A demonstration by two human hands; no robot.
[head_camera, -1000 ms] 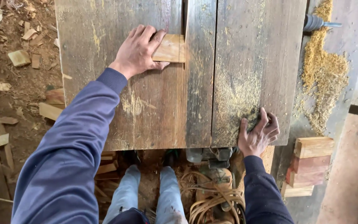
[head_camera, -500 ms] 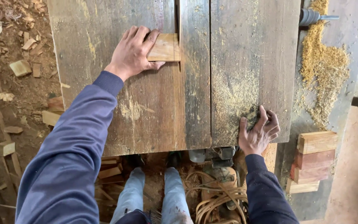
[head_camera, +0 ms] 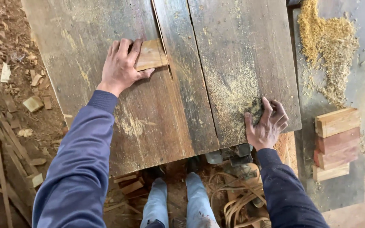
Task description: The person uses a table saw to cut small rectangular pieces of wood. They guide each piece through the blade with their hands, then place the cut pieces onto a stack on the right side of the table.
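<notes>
We press a small wood block point(head_camera: 151, 55) w/ left hand point(head_camera: 121, 65), fingers flat; right hand point(head_camera: 267, 124) splayed on saw table point(head_camera: 170, 114). Stacked blocks point(head_camera: 336, 143), sawdust pile point(head_camera: 328, 46) lie at right.

Two hands point(head_camera: 121, 67) point(head_camera: 267, 124), one flat wooden piece point(head_camera: 151, 55), four stacked wooden blocks point(head_camera: 336, 143).

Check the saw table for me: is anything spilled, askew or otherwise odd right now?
Sawdust is spilled: a long heap on the grey surface right of the table, and a dusting under the right hand. The small wood block under the left hand sits slightly skewed beside the slot. Offcuts litter the ground.
</notes>
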